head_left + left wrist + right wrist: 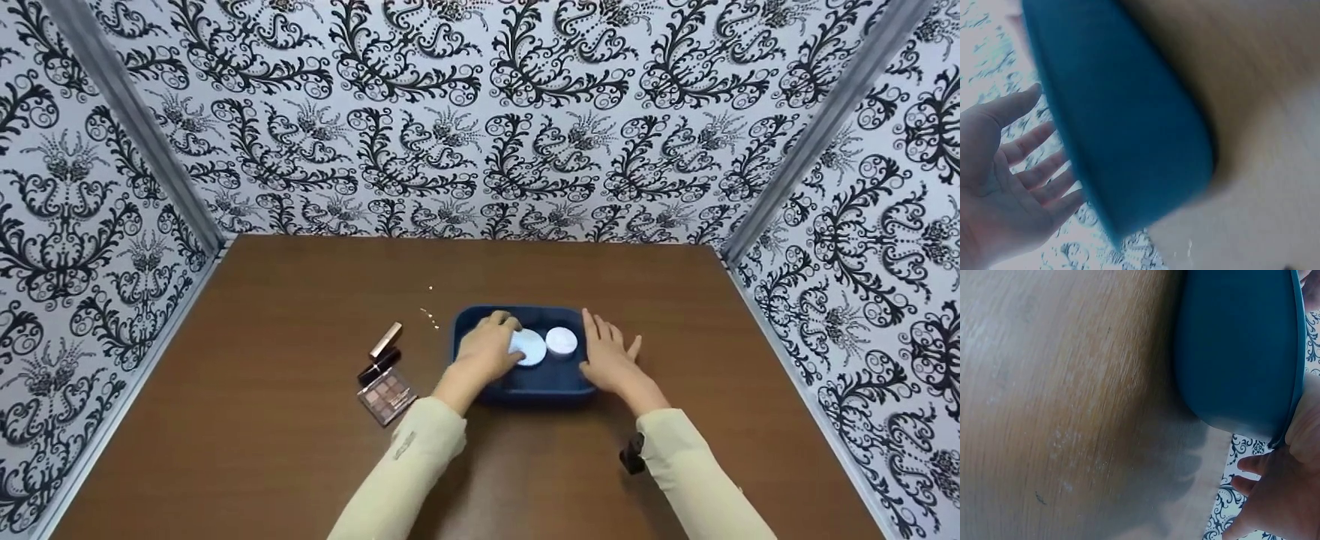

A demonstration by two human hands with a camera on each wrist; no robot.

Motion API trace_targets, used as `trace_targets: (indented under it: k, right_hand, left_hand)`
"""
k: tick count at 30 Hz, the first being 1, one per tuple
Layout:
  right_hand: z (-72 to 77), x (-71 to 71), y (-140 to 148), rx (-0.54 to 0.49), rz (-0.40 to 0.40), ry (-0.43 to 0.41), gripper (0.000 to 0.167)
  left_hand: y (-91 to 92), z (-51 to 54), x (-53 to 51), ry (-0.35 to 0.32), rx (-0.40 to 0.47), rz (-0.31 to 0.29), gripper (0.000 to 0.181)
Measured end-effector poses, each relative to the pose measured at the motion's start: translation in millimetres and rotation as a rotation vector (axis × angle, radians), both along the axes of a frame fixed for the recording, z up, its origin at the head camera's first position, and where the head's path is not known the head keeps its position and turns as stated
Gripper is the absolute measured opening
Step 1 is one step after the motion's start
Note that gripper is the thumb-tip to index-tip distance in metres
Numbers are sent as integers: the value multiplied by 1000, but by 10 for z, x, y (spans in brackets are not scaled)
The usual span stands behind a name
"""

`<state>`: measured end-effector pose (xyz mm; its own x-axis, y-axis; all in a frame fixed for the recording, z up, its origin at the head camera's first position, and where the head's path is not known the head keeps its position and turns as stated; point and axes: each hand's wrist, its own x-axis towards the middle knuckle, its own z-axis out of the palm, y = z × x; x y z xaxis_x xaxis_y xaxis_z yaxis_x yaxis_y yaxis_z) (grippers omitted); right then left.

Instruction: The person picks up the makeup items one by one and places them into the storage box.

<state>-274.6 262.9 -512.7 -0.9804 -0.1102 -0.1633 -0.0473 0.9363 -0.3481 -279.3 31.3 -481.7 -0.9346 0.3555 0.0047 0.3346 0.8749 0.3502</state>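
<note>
The near edge of the desk (300, 472) is cut off, along with part of both sleeves (409, 472), and the black thing (632, 454) by the right cuff is too dark to make out. Bunched up left of the desk's middle, well in from the left edge, are a palette (387, 396), a black tube (379, 366) and a gold tube (385, 341), no hand on any of them. Bin (536, 394) is just right of the middle, with a pale disc (529, 348) and a white jar (561, 341) inside. So three bits out, two in: looks like mid-job to me, but I can't tell which way stuff is moving. Left hand (489, 346) is over the bin's left side, fingers bent by the disc's edge, thumb apart; no idea if they're actually pinching it, the fingertips go behind the bin wall in the left wrist view. Right hand (609, 361) is at the right rim, fingers fairly straight and spread. The bin floor under the left hand is hidden. Further back, some bright specks (430, 316) toward the far edge are too tiny to identify, then it's just patterned wall (480, 135).
</note>
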Motion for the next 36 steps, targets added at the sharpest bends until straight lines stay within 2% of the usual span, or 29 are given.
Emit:
trace_targets:
  k: [5,11,15,19,25,27,30,33,36]
  right_hand:
    - [-20,-16,3,-6,3,6,91]
    - [-28,-24,1,-8,-1,12,92]
    - [-32,-22,14,-4,-9,8,92]
    - [-33,-18,22,-5,-11,4,92]
    - [-31,-16,-3,-12,-4,12,92]
    - [-27,-15,3,-9,-4,17,92]
    - [-21,-12,5,-5,-2,24,92]
    - [-17,-6,4,-6,1,22,92]
    - [-9,6,0,-11,-6,19,92]
  left_hand:
    - [-300,155,106,-2,102,6,42]
    - [-644,332,333,21,186,16,43]
    - [-866,343,488,50,172,52,45]
    - [-1112,228,591,54,159,96,44]
    - [-1448,-103,728,23,158,142,41]
    - [-1511,-215,778,16,158,145,41]
    - [-1582,-329,844,-20,168,158,44]
    - [-1627,-397,904,-73,169,164,51]
    - [-1654,-440,940,-79,163,146,56]
